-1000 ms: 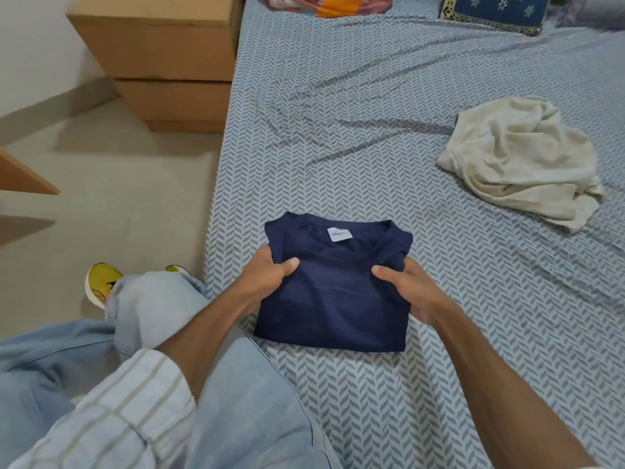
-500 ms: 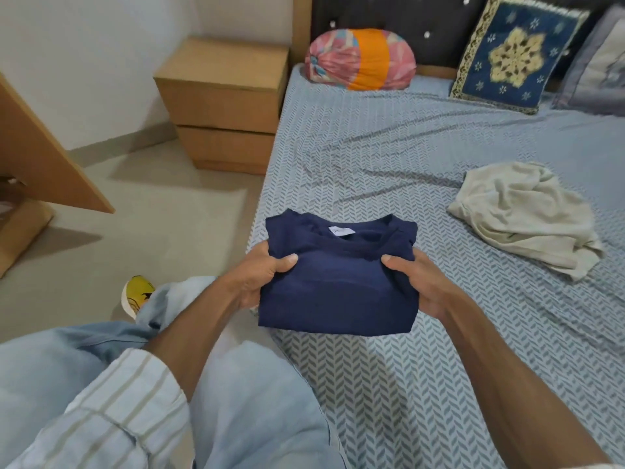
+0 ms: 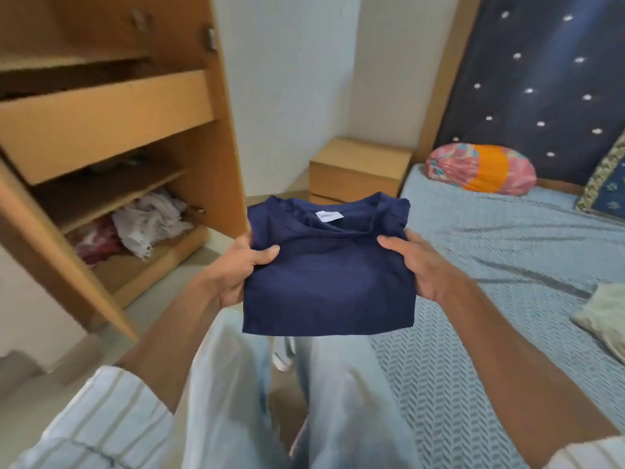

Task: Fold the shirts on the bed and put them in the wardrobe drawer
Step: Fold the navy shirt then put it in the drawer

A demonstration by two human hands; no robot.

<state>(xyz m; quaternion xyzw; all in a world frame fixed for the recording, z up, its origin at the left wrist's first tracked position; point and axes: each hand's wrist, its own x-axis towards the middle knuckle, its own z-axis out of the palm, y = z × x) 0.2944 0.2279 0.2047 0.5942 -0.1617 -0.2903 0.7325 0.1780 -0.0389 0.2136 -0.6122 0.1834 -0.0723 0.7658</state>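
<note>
Shirt (image 3: 329, 275), navy and folded square, has come up off the bed (image 3: 507, 252) since a second ago and now hangs between both hands over the person's knees, turned toward the wardrobe. Left of the grip the drawer (image 3: 101, 130) stands pulled open. The left hand (image 3: 241, 269) pinches one edge, thumb on top; the right hand (image 3: 419, 265) pinches the other. Folding looks finished; carrying to the drawer is under way. A cream shirt (image 3: 605, 316) lies unfolded, right of the grip.
</note>
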